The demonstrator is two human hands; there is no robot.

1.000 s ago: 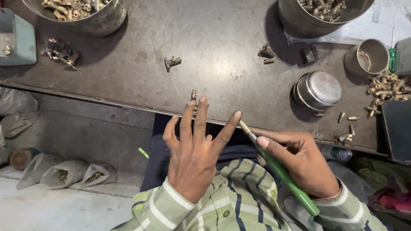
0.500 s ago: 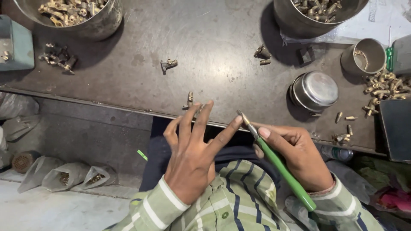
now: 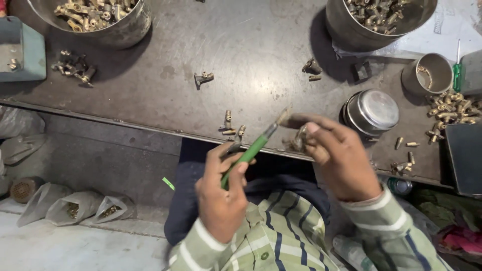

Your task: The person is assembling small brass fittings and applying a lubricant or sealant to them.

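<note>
Left hand [image 3: 221, 198] clenched on green brush [image 3: 249, 151] handle, bristles up over surface [image 3: 165, 100] edge. Right hand [image 3: 336, 155] pinches small brass part [image 3: 300, 140]; blurred, likely one piece. Brush light, stiff; grip mid-handle. Part small, hard, heavy for its size, slippery; grip by its sides. Count: two big bowls, one lidded tin [image 3: 371, 111], one cup [image 3: 428, 74].

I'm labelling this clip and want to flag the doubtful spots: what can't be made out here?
All in the head view:
- Small brass part in the right hand: blurred, half covered by fingers; shape unclear.
- Green-handled brush in the left hand: tip smeared by motion.
- Steel bowl of brass fittings, top left: cut by the top edge.
- Small steel cup: contents too small.
</note>
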